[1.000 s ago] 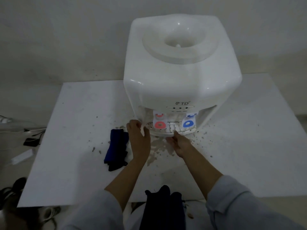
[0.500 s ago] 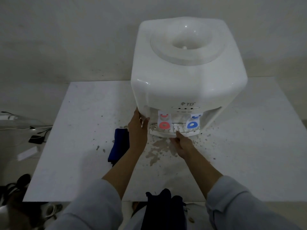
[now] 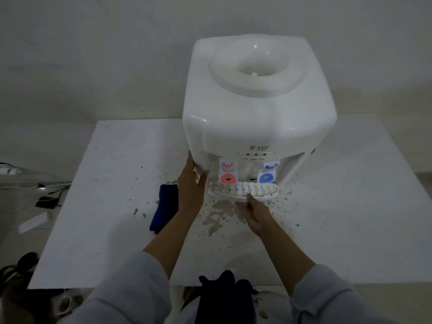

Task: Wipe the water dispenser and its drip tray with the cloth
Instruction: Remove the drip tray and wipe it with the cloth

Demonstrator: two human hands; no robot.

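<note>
A white water dispenser stands at the back of a white table, with a red tap and a blue tap on its front. Its slotted white drip tray sticks out below the taps. My left hand holds the dispenser's front left corner, thumb around the edge. My right hand pinches the tray's front rim, thumb on top and fingers beneath. A folded dark blue cloth lies on the table just left of my left forearm, held by neither hand.
Brown stains and specks spread over the table in front of the dispenser. Cables and a black adapter lie on the floor to the left. A wall rises close behind the dispenser.
The tray has slid out from under the taps, with my right hand on its rim. My left hand rose from the table's front to the dispenser's left corner.
</note>
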